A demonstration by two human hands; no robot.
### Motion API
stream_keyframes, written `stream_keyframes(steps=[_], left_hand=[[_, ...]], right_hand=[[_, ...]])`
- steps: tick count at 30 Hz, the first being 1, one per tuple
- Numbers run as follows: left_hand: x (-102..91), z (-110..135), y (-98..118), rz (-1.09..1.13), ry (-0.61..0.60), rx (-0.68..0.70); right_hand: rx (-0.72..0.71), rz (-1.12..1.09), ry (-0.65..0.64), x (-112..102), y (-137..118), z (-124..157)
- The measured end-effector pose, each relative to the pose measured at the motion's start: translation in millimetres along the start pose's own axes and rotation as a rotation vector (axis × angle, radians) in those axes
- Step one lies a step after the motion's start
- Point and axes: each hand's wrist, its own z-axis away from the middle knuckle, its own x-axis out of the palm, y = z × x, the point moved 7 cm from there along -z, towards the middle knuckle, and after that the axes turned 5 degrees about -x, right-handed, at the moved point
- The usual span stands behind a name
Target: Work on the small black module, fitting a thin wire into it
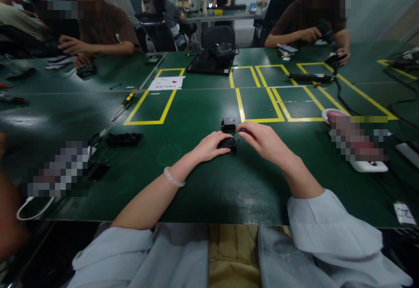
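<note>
My left hand (211, 145) rests on the green table (203, 179) with its fingers curled around a small black block (228, 143), holding it from the left. My right hand (262, 139) reaches in from the right, its fingertips pinched on a small dark, bluish tool (242, 129) just above that block. A second small black block (228, 124) sits right behind the first, touching or nearly touching it. A pale bracelet (173, 178) circles my left wrist.
A black tray part (124, 139) and a yellow-handled screwdriver (126, 101) lie to the left. Yellow tape rectangles (258, 96) mark the table. A white device (363, 163) lies at the right. Other people work at the far side, with a black case (214, 59) between them.
</note>
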Motion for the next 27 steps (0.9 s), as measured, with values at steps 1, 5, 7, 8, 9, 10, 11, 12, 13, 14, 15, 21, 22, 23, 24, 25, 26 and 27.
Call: stream_keyframes(steps=[1, 5, 7, 8, 9, 10, 11, 12, 13, 14, 15, 21, 22, 23, 24, 25, 26, 27], left_hand=[[0.1, 0, 0, -0.002, -0.001, 0.0], [0.4, 0, 1, -0.01, -0.004, 0.001], [0.0, 0, 1, -0.011, -0.005, 0.001], [-0.2, 0, 1, -0.009, -0.004, 0.001], [-0.4, 0, 1, -0.007, -0.004, 0.001], [-0.5, 0, 1, -0.005, -0.003, 0.001], [-0.5, 0, 2, -0.004, -0.002, 0.003], [-0.4, 0, 2, -0.002, -0.001, 0.004], [-0.2, 0, 2, -0.001, -0.002, 0.006], [0.0, 0, 2, 0.0, 0.0, 0.006], [0.1, 0, 2, 0.001, 0.001, 0.003], [0.0, 1, 1, 0.003, 0.005, -0.01], [-0.2, 1, 2, 0.0, 0.009, -0.007], [-0.1, 1, 3, -0.003, 0.01, -0.004], [0.3, 1, 4, -0.007, 0.01, 0.0], [1.2, 1, 6, -0.009, 0.007, 0.003], [2.3, 1, 7, -0.01, 0.002, 0.005], [3.6, 1, 9, -0.008, -0.004, 0.007]], right_hand=[[-0.013, 0.009, 0.008, -1, 0, -1], [-0.03, 0.037, 0.038, -4, 1, -6], [-0.026, 0.062, 0.052, -6, 2, -7], [-0.023, 0.076, 0.059, -6, 2, -8], [-0.018, 0.091, 0.065, -7, 2, -9], [-0.011, 0.103, 0.07, -7, 3, -10], [-0.002, 0.113, 0.074, -8, 3, -11], [0.008, 0.122, 0.077, -8, 4, -11], [0.019, 0.131, 0.081, -8, 5, -12], [0.031, 0.141, 0.087, -8, 5, -12], [0.044, 0.153, 0.096, -8, 6, -11], [0.079, 0.197, 0.135, -6, 6, -7], [0.085, 0.197, 0.143, -6, 5, -7], [0.092, 0.195, 0.151, -6, 5, -6], [0.1, 0.193, 0.156, -7, 5, -6], [0.109, 0.19, 0.158, -7, 5, -5], [0.118, 0.183, 0.156, -7, 6, -4], [0.126, 0.173, 0.152, -7, 6, -3]])
